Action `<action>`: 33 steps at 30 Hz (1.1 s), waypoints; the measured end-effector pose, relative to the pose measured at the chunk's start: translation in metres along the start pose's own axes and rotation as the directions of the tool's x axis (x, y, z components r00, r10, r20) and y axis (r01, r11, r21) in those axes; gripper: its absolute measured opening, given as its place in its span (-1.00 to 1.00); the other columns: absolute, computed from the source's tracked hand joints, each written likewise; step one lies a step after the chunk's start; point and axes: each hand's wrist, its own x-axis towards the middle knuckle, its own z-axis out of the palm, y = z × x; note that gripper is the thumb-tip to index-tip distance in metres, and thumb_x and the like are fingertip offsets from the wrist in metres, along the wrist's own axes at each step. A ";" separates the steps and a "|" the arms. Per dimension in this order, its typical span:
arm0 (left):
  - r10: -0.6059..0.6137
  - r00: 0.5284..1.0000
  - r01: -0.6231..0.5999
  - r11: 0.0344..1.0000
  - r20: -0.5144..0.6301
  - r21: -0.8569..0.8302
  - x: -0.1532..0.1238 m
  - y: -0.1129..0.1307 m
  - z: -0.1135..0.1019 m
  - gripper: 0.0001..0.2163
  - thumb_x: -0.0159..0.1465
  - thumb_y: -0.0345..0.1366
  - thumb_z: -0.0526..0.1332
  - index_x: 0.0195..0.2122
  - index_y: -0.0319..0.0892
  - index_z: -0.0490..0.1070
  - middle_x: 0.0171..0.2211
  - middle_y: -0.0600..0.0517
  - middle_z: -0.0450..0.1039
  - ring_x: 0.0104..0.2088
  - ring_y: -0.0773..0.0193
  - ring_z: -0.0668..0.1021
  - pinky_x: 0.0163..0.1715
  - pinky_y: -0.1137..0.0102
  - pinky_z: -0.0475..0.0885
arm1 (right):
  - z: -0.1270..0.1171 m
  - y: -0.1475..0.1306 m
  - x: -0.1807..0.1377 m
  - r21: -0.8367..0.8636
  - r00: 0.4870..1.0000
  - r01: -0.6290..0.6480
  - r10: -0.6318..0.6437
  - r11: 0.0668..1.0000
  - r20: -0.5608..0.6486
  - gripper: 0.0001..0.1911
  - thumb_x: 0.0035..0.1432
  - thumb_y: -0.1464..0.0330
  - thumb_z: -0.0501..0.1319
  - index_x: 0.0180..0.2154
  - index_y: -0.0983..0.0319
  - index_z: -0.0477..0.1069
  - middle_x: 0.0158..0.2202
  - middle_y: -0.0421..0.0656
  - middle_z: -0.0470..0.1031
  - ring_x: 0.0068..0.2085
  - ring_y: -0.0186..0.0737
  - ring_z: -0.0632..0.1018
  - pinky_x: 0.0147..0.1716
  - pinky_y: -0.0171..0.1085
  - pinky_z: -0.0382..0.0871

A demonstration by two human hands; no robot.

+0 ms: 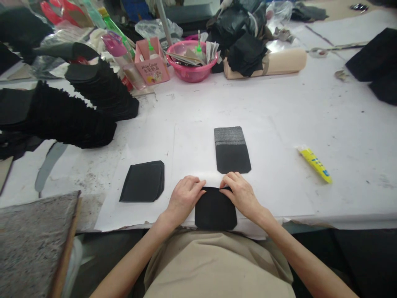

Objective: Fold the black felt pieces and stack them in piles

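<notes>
A black fabric piece [216, 210] with rounded lower corners lies at the table's front edge. My left hand [186, 192] pinches its top left corner between thumb and fingers. At the top right corner, my right hand [240, 192] grips the same piece in a like pinch. Just beyond my right hand lies a stack of black pieces [233, 157], whose far part shows overlapping grey bands [230, 135]. Left of my hands rests a small pile of folded black pieces [142, 182] with cut corners.
A yellow glue tube [315, 164] lies at the right. Tall stacks of black pieces [58, 116] lean at the left. Behind stand a pink basin [192, 72] of tools, a pink box [153, 66] and a beige roll [285, 62]. A rough grey board [34, 244] juts in at the lower left.
</notes>
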 end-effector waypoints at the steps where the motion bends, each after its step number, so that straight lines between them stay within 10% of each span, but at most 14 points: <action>1: 0.012 1.000 -0.012 1.000 0.024 0.000 0.004 0.002 0.002 -0.86 0.39 -0.32 0.15 -0.08 -0.20 0.42 -0.20 -0.09 0.43 -0.16 0.13 0.45 -0.16 0.22 0.42 | 0.000 0.000 -0.001 0.043 1.000 -0.018 0.018 0.999 0.004 -0.86 0.18 0.51 0.26 -0.36 0.20 0.35 -0.32 -0.18 0.43 -0.24 -0.17 0.42 -0.25 -0.19 0.32; 5: -0.012 0.997 0.023 0.988 0.070 -0.155 0.012 0.008 0.002 -0.80 0.41 -0.32 0.11 -0.35 -0.21 0.42 -0.37 -0.01 0.39 -0.30 0.22 0.43 -0.29 0.33 0.37 | -0.002 0.001 -0.006 0.331 0.990 -0.139 0.136 0.933 0.032 -0.92 0.22 0.47 0.20 -0.33 0.19 0.35 -0.36 -0.24 0.46 -0.31 -0.24 0.48 -0.28 -0.24 0.35; 16: -0.284 0.936 0.352 0.784 0.209 -0.511 -0.007 0.003 -0.023 -0.83 0.41 -0.28 0.10 -0.26 -0.16 0.45 -0.32 0.03 0.47 -0.30 0.28 0.50 -0.28 0.42 0.37 | -0.002 0.016 -0.008 0.729 0.948 -0.271 0.307 0.628 0.088 -0.78 0.25 0.20 0.21 -0.17 0.21 0.38 -0.26 -0.12 0.56 -0.26 -0.19 0.61 -0.24 -0.19 0.56; 21: -0.515 0.855 0.460 0.709 0.052 -0.534 -0.030 -0.024 -0.051 -0.79 0.37 -0.18 0.15 -0.26 -0.19 0.47 -0.38 0.04 0.47 -0.36 0.30 0.49 -0.34 0.44 0.37 | -0.009 0.027 -0.012 0.223 0.957 -0.126 0.178 0.967 -0.230 -0.77 0.35 0.20 0.09 -0.11 0.18 0.42 -0.15 -0.06 0.55 -0.13 -0.07 0.57 -0.11 -0.06 0.49; 27: -0.754 0.539 0.624 0.657 -0.377 -0.422 -0.076 -0.076 -0.077 -0.72 0.34 -0.13 0.15 -0.05 -0.21 0.41 -0.33 0.00 0.50 -0.37 0.28 0.53 -0.34 0.43 0.42 | -0.005 0.047 -0.004 -0.309 0.957 0.050 -0.134 0.950 -0.256 -0.61 0.37 0.16 0.05 0.08 0.23 0.37 -0.02 0.04 0.49 0.00 0.11 0.48 -0.07 0.04 0.39; 33: -0.635 0.639 0.723 0.689 -0.434 0.055 -0.099 -0.101 -0.068 -0.72 0.34 -0.19 0.08 -0.08 -0.21 0.48 -0.24 -0.07 0.50 -0.28 0.18 0.53 -0.21 0.33 0.41 | -0.003 0.052 0.003 -0.414 0.947 0.063 -0.185 0.908 -0.262 -0.71 0.37 0.27 0.09 0.01 0.18 0.47 -0.13 -0.04 0.54 -0.10 0.01 0.50 -0.16 -0.08 0.38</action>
